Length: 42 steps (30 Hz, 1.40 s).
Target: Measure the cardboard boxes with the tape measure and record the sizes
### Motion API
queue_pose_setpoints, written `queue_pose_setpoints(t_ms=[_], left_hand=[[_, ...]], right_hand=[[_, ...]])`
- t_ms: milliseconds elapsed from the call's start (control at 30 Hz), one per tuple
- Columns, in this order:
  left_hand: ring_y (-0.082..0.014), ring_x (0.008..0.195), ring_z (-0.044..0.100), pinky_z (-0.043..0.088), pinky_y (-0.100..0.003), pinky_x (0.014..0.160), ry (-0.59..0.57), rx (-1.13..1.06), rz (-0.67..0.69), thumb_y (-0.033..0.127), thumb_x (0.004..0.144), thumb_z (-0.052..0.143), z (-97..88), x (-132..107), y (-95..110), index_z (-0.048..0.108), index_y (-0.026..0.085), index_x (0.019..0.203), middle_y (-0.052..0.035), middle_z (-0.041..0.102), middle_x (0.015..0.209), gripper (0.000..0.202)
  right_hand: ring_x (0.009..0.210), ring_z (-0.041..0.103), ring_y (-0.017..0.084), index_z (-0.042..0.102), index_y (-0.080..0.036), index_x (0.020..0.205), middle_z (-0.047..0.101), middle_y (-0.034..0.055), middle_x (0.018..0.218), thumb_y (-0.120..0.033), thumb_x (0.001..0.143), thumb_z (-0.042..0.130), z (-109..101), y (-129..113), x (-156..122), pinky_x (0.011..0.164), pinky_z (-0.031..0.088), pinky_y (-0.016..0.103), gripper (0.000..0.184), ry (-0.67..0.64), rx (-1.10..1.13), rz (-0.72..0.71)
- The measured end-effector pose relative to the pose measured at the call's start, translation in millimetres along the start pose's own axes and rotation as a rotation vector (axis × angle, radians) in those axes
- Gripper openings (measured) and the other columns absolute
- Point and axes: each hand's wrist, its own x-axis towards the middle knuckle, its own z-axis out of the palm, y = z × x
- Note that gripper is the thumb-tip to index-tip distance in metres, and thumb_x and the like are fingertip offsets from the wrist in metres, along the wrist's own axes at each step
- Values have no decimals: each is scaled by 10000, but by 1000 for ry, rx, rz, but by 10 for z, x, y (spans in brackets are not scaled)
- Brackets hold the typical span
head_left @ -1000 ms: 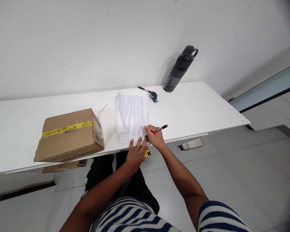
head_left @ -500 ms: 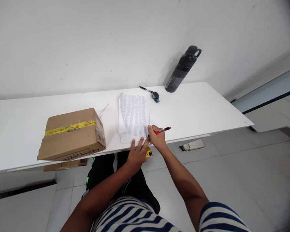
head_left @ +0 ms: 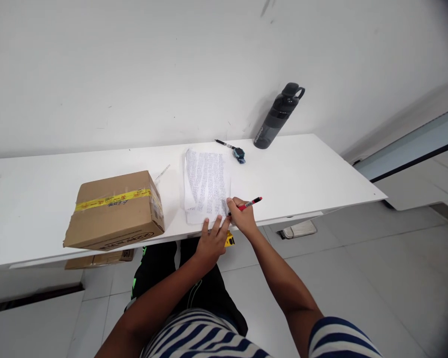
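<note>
My right hand point(head_left: 242, 218) is closed around a red pen point(head_left: 251, 203), whose tip points down at the lower right of a sheet of paper point(head_left: 207, 179). Columns of small handwriting cover much of that sheet, which lies on other paper with a curled left edge. Fingers spread, my left hand point(head_left: 212, 243) rests on the paper's bottom edge at the front of the white table point(head_left: 291, 184). The exact spot where the pen tip meets the paper is partly hidden by my fingers.
A taped cardboard box point(head_left: 115, 209) sits to the left. Behind the paper lie a black pen point(head_left: 224, 143) and a dark wristwatch point(head_left: 239, 155). A dark bottle point(head_left: 278, 117) stands near the wall. Something yellow point(head_left: 229, 239) shows below the table edge.
The whole view has shifted slightly, so the table and its objects sit a little lower. My right hand still holds the red pen at the paper; my left hand stays put.
</note>
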Motion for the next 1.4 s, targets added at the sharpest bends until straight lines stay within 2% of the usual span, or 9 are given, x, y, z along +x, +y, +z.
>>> queue_pose_setpoints(t_ms=[167,433,867,967,1033,1100,1200,1300,1400], left_hand=[[-303,1412,338,243,-593,1153,-15,-7,-10,188,794,612,-18,3,-1,583,219,1295,-64,366,1531,503],[-342,1441,260,132,-599,1176,-110,-92,10,249,758,679,-80,8,-24,621,222,1243,-73,325,1551,489],[-337,1448,230,185,-597,1158,-143,-131,5,279,763,706,-166,-4,-47,592,198,1269,-59,209,1594,526],[-338,1449,222,186,-586,1159,-138,-138,-3,275,743,731,-178,-9,-59,587,214,1276,-51,184,1602,555],[-340,1446,228,196,-583,1156,-127,-131,-5,285,726,750,-179,-15,-67,602,216,1249,-47,171,1606,548],[-336,1442,237,209,-578,1150,-113,-124,3,290,715,760,-178,-19,-79,619,211,1215,-47,167,1608,526],[-336,1436,247,214,-580,1143,-106,-140,22,289,699,767,-203,-20,-98,648,209,1150,-59,210,1600,473],[-361,1431,244,180,-614,1134,-102,-201,28,327,667,788,-281,-44,-117,664,205,1105,-104,296,1567,471],[-395,1428,228,117,-666,1120,-60,-285,67,363,663,783,-396,-131,-157,649,210,1134,-128,371,1524,513]], right_hand=[[499,257,95,203,-238,562,218,-74,515,-411,848,511,21,5,-11,476,246,250,454,69,18,-16],[488,274,89,218,-235,552,237,-78,497,-430,838,529,-3,13,23,469,247,239,465,-40,15,5],[503,277,91,216,-236,556,228,-81,515,-414,842,532,6,32,39,486,262,238,462,-12,11,-18],[502,305,98,246,-238,561,254,-80,510,-448,858,516,12,39,63,491,291,238,453,93,24,-25],[514,384,114,371,-233,599,357,-72,517,-493,874,492,33,44,80,511,346,242,397,207,33,-35],[566,511,140,544,-218,775,548,-40,608,-528,873,491,68,48,95,570,425,260,330,264,36,-45],[790,661,195,643,-214,986,720,44,898,-529,868,513,139,32,105,746,492,310,361,213,-40,-158],[947,672,224,697,-226,891,740,52,965,-505,903,486,190,-19,81,920,443,358,350,98,-243,-355],[974,672,222,701,-237,872,748,44,967,-477,947,424,166,-39,-8,1048,323,442,374,25,-447,-432]])
